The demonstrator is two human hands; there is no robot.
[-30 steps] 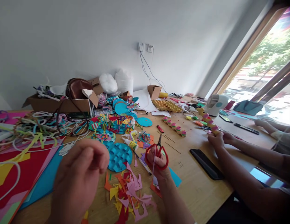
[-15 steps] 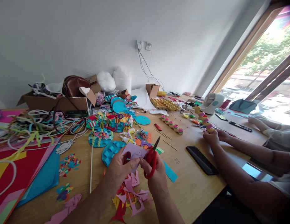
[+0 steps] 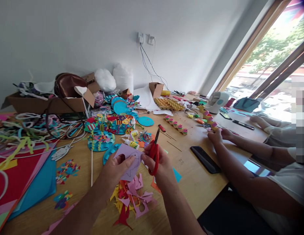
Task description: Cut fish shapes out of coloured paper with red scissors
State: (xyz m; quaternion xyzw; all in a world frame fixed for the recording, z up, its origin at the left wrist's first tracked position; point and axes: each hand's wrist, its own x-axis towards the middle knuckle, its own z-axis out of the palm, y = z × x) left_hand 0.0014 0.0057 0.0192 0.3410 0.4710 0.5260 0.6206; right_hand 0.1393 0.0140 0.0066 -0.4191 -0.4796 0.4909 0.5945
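"Lilac paper (image 3: 129,158), centre of view: is it lying on the table (image 3: 198,186)?"
"No, it is being held up above the table, over a heap of pink, yellow and red offcuts (image 3: 133,195). The left hand (image 3: 115,169) is pinching its near left edge, thumb on the front; the fingers behind the sheet are being hidden by it."
"What is the right hand (image 3: 160,164) doing?"
"It is gripping the red scissors (image 3: 154,153), fingers through the loops, just beside the sheet's right edge. The blades are pointing up and away and seem to be lying together; whether they are touching the paper cannot be told."
"Is anything showing on the sheet?"
"A thin dark curved line is running across it, too faint to read as a shape. The sheet is also covering part of a blue disc (image 3: 108,156) behind it."
"And at the right?"
"A co-worker's hands (image 3: 216,135) are meeting over a yellow and pink strip (image 3: 207,119), beyond a black phone (image 3: 205,159); their grip is too small to make out, and the body is being cut off by the frame edge"
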